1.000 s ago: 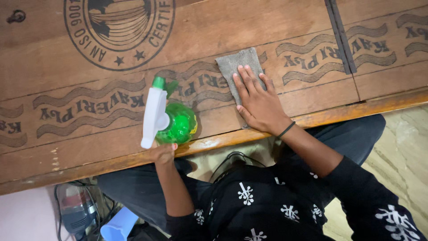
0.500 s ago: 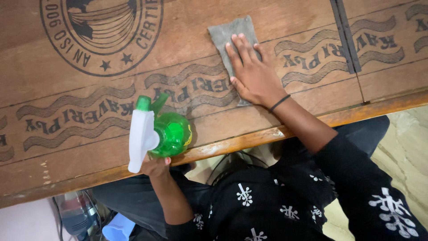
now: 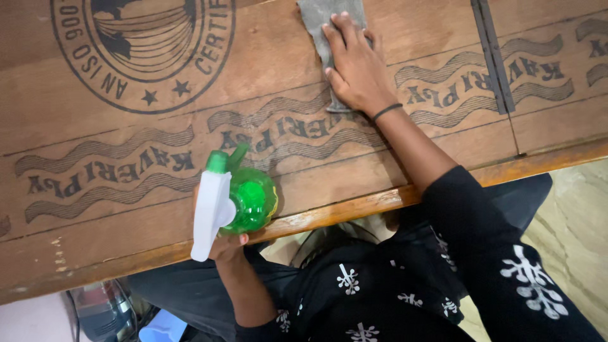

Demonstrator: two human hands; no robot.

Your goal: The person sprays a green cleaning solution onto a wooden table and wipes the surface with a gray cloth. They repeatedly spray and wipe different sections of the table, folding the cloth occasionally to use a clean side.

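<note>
**Cloth flat, bottle ready**

While the right hand (image 3: 356, 69) presses the grey cloth (image 3: 329, 28) flat against the wooden desk (image 3: 126, 145), we would keep the fingers spread and the palm low, so the whole pad of fabric bears on the board rather than one bunched corner. Even pressure along the grain looks the sound way to work (the surface is printed plywood, with a dark round stamp and wavy bands). The left hand (image 3: 229, 242) is wrapped around a green spray bottle (image 3: 248, 197) with a white trigger head, held over the near edge of the desk. The cloth lies far up the board, partly under the right hand, and looks thin, limp and slightly crumpled.
</note>
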